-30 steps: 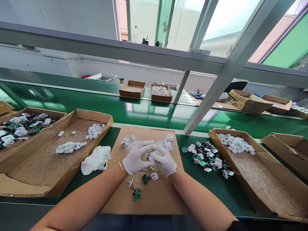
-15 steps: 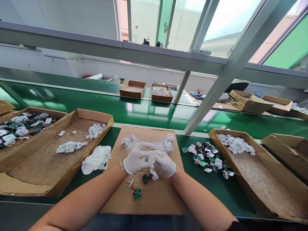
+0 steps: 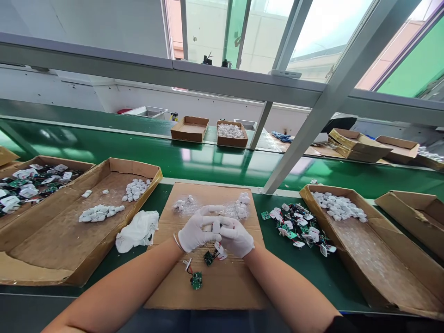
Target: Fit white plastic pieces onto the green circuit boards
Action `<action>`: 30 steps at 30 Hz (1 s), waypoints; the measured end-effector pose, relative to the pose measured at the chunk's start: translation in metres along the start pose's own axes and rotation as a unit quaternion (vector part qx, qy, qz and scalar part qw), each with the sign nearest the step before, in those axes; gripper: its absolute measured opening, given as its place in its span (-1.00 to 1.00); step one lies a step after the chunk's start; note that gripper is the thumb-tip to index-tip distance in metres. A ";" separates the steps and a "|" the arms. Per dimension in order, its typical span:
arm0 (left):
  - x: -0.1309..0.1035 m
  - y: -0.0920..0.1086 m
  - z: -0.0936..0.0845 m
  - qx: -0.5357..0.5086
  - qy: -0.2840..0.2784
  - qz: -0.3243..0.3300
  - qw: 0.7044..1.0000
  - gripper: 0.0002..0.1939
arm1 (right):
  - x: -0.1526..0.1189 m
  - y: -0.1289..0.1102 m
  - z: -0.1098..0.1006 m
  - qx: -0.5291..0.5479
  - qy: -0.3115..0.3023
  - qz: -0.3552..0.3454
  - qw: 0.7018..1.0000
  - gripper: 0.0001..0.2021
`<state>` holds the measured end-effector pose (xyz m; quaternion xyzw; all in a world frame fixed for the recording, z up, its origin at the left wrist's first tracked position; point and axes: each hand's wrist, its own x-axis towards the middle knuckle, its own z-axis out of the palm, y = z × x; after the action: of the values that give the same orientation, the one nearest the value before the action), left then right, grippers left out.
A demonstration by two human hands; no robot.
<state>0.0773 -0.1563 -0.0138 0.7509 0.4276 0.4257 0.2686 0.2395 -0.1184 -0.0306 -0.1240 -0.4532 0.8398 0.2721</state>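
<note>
Both my hands wear white gloves and meet over the cardboard sheet (image 3: 166, 291). My left hand (image 3: 198, 230) and my right hand (image 3: 237, 236) are closed around one small white plastic housing (image 3: 216, 227), held between the fingertips; part of it is hidden by the fingers. Just below lie a green circuit board (image 3: 208, 258) with a white plug piece and red wires, and a second circuit board (image 3: 196, 280) wired to a white plug part. Beyond the hands, small white housings (image 3: 242, 206) rest on bubble wrap (image 3: 197, 209), with a few more at its left side.
A cardboard tray (image 3: 45, 240) with white housings stands left, beside a box of wired boards (image 3: 31, 185). A white cloth (image 3: 137, 231) lies near it. Right are a heap of wired boards (image 3: 300, 224) and another tray (image 3: 374, 259). A slanting metal post (image 3: 294, 148) rises behind.
The small white housing has been turned between my fingers, showing a squarer side instead of a round face. My hands stay in nearly the same place.
</note>
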 end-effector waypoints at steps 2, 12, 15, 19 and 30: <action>0.000 0.000 -0.001 0.008 0.010 -0.002 1.000 -0.66 | 0.001 0.001 -0.002 -0.007 0.018 -0.019 1.000 -0.76; -0.003 -0.017 -0.008 0.071 0.063 0.102 0.990 -0.51 | 0.002 0.003 -0.015 -0.018 0.050 -0.047 0.997 -0.77; 0.000 -0.010 -0.011 0.109 0.044 0.133 0.984 -0.59 | 0.003 0.007 -0.017 -0.009 0.076 -0.047 0.996 -0.75; 0.004 -0.002 -0.016 0.116 0.004 0.132 0.984 -0.63 | 0.003 0.010 -0.020 -0.021 0.080 -0.046 0.995 -0.75; -0.002 -0.010 -0.009 0.094 -0.005 0.051 0.994 -0.36 | 0.004 0.001 -0.014 -0.142 0.180 -0.080 0.970 -0.73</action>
<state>0.0651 -0.1525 -0.0179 0.7959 0.4254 0.3930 0.1765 0.2425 -0.1070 -0.0392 -0.2743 -0.5195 0.7062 0.3952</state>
